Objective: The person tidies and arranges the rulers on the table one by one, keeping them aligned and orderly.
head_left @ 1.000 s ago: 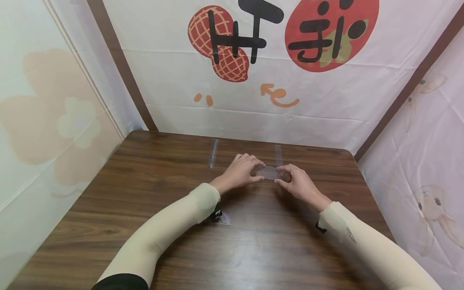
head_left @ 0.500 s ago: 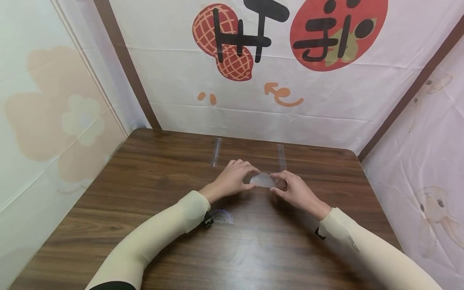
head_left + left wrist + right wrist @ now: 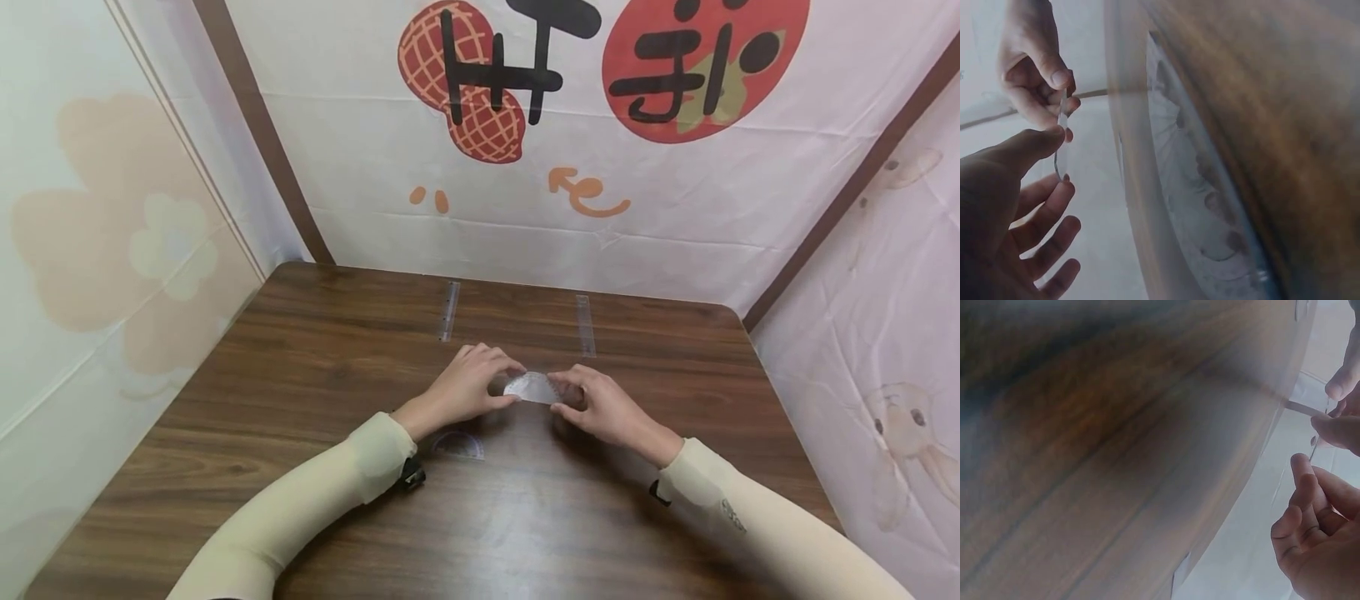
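Note:
Between both hands, above the table's middle, is a clear half-round protractor (image 3: 532, 387). My left hand (image 3: 468, 383) pinches its left end between thumb and fingers; my right hand (image 3: 600, 404) pinches the right end. The left wrist view shows this protractor (image 3: 1061, 137) edge-on as a thin strip, the left thumb and index finger at its near part. In the right wrist view the right hand (image 3: 1322, 531) has thumb and index finger at the thin edge, the other fingers curled. A second clear protractor (image 3: 459, 446) lies on the table below my left wrist.
Two clear rulers, a left ruler (image 3: 449, 312) and a right ruler (image 3: 586, 327), lie near the far edge of the brown wooden table (image 3: 337, 333). A printed cloth (image 3: 360, 167) hangs behind it, with more cloth along both sides.
Both hands have drawn the protractor nearer and a little left, away from the right ruler. The left forearm has shifted left and uncovered the protractor on the table.

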A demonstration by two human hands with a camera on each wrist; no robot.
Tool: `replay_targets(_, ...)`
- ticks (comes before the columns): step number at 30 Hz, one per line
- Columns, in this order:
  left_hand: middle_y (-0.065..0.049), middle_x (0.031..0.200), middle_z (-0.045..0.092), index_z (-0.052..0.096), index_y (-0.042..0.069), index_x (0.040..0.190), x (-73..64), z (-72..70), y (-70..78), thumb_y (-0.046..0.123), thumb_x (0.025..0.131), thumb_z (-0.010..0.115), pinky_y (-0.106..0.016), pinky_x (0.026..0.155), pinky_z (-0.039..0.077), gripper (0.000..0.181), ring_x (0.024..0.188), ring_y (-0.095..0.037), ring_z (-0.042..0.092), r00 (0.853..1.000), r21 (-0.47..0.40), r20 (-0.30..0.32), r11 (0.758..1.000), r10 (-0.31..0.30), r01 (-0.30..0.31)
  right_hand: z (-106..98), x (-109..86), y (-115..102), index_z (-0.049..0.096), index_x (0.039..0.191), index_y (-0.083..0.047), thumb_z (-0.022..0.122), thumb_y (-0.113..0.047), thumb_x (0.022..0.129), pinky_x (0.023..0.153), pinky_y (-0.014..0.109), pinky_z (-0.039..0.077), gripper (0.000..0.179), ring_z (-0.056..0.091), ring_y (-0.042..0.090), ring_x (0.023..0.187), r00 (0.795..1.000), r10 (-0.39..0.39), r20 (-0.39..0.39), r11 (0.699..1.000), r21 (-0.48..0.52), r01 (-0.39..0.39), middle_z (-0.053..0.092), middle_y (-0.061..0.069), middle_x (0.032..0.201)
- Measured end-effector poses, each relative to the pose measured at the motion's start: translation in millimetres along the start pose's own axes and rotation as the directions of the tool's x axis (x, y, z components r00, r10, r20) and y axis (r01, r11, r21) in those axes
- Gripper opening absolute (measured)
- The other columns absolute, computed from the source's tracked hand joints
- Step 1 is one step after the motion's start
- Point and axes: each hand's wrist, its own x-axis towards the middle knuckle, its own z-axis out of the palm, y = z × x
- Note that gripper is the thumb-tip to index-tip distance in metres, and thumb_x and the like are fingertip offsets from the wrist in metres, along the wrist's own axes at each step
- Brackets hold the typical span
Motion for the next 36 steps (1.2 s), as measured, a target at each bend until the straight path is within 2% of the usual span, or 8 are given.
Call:
replay_targets(4,0.000,0.122,0.073,0.075,0.019,0.132,-6.4,-1.1,1.3,0.039,0.095,0.084,-0.049,0.106,0.044,0.043,0.111,-0.023,0.062,1.000,-0.013,-0.003,1.000,0.003,-0.003,1.7,-1.2,-2.0,0.070,0.137,-0.002,0.086,-0.016,0.094,0.064,0.026,0.048,0.048,0.052,0.007,0.076,1.000,-0.012,0.014,1.000,0.009,0.012,0.066,-0.002,0.102)
replay_targets(12,0.002,0.119,0.074,0.075,0.020,0.131,-18.5,5.6,2.7,0.039,0.094,0.085,-0.048,0.104,0.045,0.042,0.110,-0.021,0.062,1.000,-0.025,0.007,1.000,0.007,-0.007,5.8,-7.8,-4.7,0.073,0.133,-0.003,0.087,-0.016,0.093,0.066,0.025,0.048,0.044,0.055,0.008,0.078,0.997,-0.068,0.027,0.998,-0.001,0.068,0.067,-0.004,0.101)
replay_targets(22,0.001,0.124,0.074,0.075,0.019,0.130,-33.3,8.4,11.2,0.040,0.092,0.086,-0.049,0.107,0.045,0.045,0.115,-0.023,0.063,0.999,-0.022,0.032,1.000,0.015,-0.014,14.6,-19.9,-8.6,0.073,0.133,-0.003,0.087,-0.014,0.093,0.064,0.024,0.048,0.044,0.053,0.007,0.075,0.995,-0.082,0.059,0.996,0.030,0.081,0.064,-0.004,0.098)
replay_targets(28,0.002,0.123,0.074,0.075,0.021,0.131,-38.6,8.9,13.2,0.043,0.092,0.086,-0.048,0.107,0.045,0.046,0.120,-0.024,0.063,0.999,0.006,0.049,1.000,0.014,-0.014,18.6,-22.4,-9.6,0.073,0.133,-0.005,0.087,-0.015,0.093,0.066,0.023,0.048,0.044,0.056,0.009,0.077,0.994,-0.084,0.074,0.996,0.036,0.081,0.063,-0.005,0.097)
replay_targets(36,0.001,0.120,0.074,0.074,0.019,0.131,-41.3,10.1,17.0,0.042,0.090,0.088,-0.051,0.111,0.044,0.049,0.120,-0.025,0.063,0.997,0.037,0.078,0.999,0.021,-0.024,22.1,-25.6,-11.7,0.073,0.129,-0.004,0.089,-0.012,0.090,0.068,0.024,0.050,0.042,0.056,0.006,0.079,0.994,-0.077,0.080,0.996,0.049,0.074,0.064,-0.005,0.096)
